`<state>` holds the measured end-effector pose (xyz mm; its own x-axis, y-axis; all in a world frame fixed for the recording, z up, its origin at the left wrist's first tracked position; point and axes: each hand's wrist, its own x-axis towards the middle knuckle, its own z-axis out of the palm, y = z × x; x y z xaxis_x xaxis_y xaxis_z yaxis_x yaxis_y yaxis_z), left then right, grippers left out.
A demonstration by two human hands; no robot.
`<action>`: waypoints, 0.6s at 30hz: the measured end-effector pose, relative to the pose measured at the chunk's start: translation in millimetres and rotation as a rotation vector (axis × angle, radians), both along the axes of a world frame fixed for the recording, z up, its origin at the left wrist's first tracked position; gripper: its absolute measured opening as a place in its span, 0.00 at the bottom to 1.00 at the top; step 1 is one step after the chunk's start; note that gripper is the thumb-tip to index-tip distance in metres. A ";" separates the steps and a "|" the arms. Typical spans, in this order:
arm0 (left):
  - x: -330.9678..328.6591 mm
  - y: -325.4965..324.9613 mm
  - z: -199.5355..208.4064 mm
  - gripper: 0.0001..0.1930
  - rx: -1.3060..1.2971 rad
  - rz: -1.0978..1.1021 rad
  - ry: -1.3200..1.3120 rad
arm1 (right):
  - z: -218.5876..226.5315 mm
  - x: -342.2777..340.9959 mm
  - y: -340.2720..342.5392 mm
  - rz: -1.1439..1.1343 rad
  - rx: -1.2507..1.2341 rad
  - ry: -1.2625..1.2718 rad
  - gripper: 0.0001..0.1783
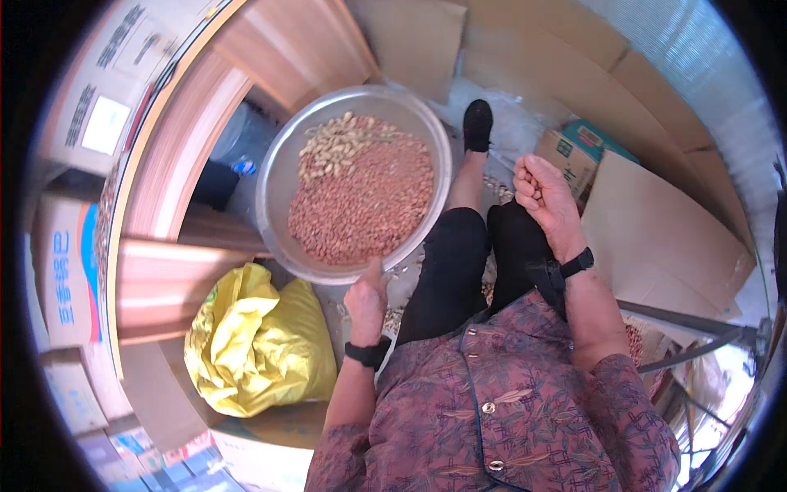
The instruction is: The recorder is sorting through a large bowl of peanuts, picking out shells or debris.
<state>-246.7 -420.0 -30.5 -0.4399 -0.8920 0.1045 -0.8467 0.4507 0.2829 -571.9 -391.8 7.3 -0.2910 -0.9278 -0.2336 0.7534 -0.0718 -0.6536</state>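
A wide metal basin (273,228) sits in front of me, left of my legs. Shelled reddish peanuts (361,201) fill most of it, and a heap of unshelled peanuts (332,146) lies toward its far left side. At the near rim is my left hand (366,307), closed, its thumb over the edge and its other fingers mostly hidden. My right hand (545,197) is raised above my right knee, away from the basin. Its fingers are curled into a fist, palm side up; whatever they may hold is hidden.
A full yellow sack (270,344) stands left of my left forearm. Wooden panels (176,287) border the left side. A cardboard sheet (656,221) and a green-and-brown carton (574,152) are at the right. Shell bits litter the floor near my feet.
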 end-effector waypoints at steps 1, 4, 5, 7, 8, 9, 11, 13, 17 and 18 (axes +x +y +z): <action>-2.6 0.6 0.5 0.16 0.008 0.002 0.008 | 2.1 2.6 -3.8 0.025 0.028 -0.003 0.07; -8.7 1.8 -1.9 0.12 -0.087 0.030 -0.081 | 4.4 12.5 -12.8 0.082 0.059 0.113 0.08; -7.8 2.7 -4.5 0.11 -0.119 0.028 -0.139 | 3.8 15.1 -14.0 0.082 0.077 0.187 0.08; -3.2 5.2 -3.9 0.11 -0.178 0.053 -0.139 | 4.3 20.9 -11.9 0.117 0.055 0.198 0.08; -0.6 3.6 -4.0 0.11 -0.103 0.107 -0.118 | 6.5 22.8 -12.3 0.104 0.048 0.188 0.09; 2.6 2.8 -4.0 0.11 -0.027 0.151 -0.098 | 7.9 25.0 -10.1 0.082 0.042 0.174 0.09; 3.8 4.3 -9.8 0.10 -0.081 0.153 -0.077 | 8.6 27.1 -7.9 0.086 0.008 0.171 0.09; 0.9 1.0 -13.7 0.07 -0.128 0.124 -0.142 | 15.5 29.0 -7.1 0.061 -0.024 0.175 0.10; 1.6 2.3 -10.3 0.02 -0.181 0.098 -0.150 | 23.7 37.6 -1.7 0.070 -0.023 0.227 0.10; 2.6 2.1 -11.5 0.02 -0.186 0.094 -0.138 | 26.9 38.2 -1.5 0.076 -0.033 0.256 0.10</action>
<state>-244.1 -417.9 -42.0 -0.3775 -0.9007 0.2149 -0.9122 0.4017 0.0810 -533.7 -393.3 34.2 -0.2660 -0.9551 -0.1307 0.5682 -0.0458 -0.8216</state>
